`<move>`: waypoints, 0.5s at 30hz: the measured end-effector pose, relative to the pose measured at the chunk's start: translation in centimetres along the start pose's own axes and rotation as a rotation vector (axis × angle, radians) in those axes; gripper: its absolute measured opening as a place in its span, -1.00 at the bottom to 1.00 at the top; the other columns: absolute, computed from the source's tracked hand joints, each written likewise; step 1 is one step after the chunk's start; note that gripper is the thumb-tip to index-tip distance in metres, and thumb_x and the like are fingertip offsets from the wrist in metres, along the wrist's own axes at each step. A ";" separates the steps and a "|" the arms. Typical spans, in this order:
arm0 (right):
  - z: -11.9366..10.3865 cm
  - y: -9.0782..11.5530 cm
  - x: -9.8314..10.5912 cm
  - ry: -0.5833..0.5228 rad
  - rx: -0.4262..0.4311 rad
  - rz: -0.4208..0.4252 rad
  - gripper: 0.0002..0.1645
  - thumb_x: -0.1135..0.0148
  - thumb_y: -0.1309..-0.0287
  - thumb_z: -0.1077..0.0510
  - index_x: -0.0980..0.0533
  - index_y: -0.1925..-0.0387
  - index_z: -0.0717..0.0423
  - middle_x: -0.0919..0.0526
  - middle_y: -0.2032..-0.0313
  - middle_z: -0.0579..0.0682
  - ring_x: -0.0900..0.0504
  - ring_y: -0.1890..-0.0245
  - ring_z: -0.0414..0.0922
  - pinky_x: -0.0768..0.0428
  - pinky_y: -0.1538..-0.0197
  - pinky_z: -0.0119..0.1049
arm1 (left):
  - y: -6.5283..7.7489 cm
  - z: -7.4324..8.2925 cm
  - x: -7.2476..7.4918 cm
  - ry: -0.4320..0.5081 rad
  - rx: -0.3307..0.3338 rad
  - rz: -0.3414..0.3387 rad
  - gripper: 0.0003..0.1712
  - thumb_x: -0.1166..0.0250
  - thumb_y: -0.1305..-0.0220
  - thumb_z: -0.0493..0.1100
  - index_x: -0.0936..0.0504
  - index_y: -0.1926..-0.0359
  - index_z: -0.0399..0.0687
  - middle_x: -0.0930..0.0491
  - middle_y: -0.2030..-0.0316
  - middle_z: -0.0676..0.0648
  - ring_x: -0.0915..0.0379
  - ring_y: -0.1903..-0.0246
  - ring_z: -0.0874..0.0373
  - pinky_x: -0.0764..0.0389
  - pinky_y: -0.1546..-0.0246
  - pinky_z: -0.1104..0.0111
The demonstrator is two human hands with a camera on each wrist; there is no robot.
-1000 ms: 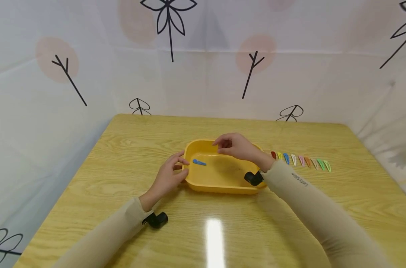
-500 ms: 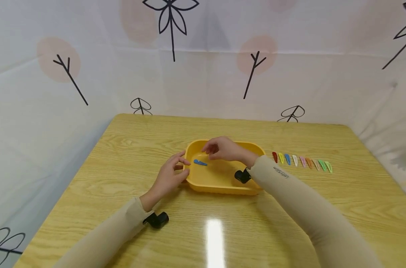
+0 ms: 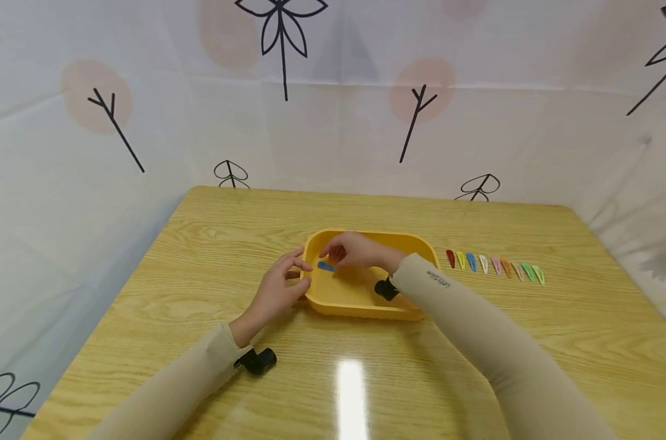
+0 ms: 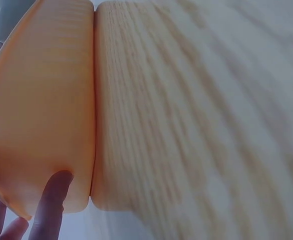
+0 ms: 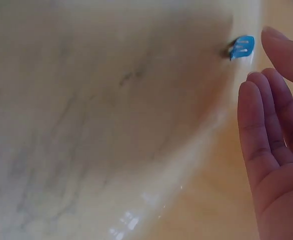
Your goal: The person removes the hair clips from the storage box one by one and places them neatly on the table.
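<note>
My left hand [image 3: 277, 294] holds the left end of a yellow plastic tray [image 3: 360, 310]. Its fingertips reach the rim, and in the left wrist view one digit lies against the tray's outer wall [image 4: 41, 110]. Inside the tray, near its left end, lies a blue snap hair clip [image 3: 324, 266]. My right hand [image 3: 357, 250] hovers over the tray right beside this clip. The right wrist view shows its thumb apart from the loosely bent fingers, and the blue clip [image 5: 244, 46] just off the fingertips. In the head view the hand covers one end of the clip.
To the right of the tray, a row of several hair clips [image 3: 496, 265] in different colours lies on the wooden table [image 3: 212, 244]. A patterned cloth [image 3: 333, 122] hangs behind the table. A bright reflection falls on the table in front of the tray.
My right hand has moved left and down into the tray, to the blue hair clip. The left hand, the tray and the row of clips stay where they were.
</note>
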State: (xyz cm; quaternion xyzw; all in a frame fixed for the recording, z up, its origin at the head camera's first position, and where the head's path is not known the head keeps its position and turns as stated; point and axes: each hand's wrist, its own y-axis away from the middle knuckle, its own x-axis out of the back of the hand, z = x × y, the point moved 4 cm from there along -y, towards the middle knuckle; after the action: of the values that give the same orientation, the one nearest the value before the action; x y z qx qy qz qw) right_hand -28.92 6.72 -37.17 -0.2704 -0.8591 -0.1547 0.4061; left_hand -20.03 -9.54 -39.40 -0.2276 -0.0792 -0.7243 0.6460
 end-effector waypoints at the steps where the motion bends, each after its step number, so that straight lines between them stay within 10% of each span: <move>1: 0.0 -0.1 -0.1 0.005 0.000 -0.003 -0.59 -0.35 0.03 0.36 -0.55 0.06 0.27 -0.61 0.20 0.04 -0.55 0.23 -0.11 -0.54 0.08 -0.32 | 0.0 0.0 0.0 0.002 -0.002 0.001 -0.85 -0.25 -0.13 -0.31 -0.55 0.24 -0.12 -0.27 -0.28 -0.06 -0.49 0.08 -0.09 -0.61 0.22 0.30; 15: 0.2 -1.2 -0.9 0.118 0.008 -0.100 -0.54 -0.34 0.01 0.34 -0.52 0.00 0.28 -0.58 0.27 0.04 -0.50 0.35 -0.15 -0.53 0.19 -0.37 | -0.1 -0.2 0.0 0.008 0.027 -0.012 -0.85 -0.24 -0.15 -0.29 -0.55 0.22 -0.14 -0.25 -0.29 -0.02 -0.47 0.05 -0.10 -0.62 0.27 0.33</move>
State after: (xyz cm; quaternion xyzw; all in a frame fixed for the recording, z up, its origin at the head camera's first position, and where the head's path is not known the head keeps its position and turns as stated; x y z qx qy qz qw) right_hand -29.32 5.53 -38.02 -0.2161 -0.8466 -0.1870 0.4489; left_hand -20.13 -9.56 -39.54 -0.2157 -0.0876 -0.7279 0.6449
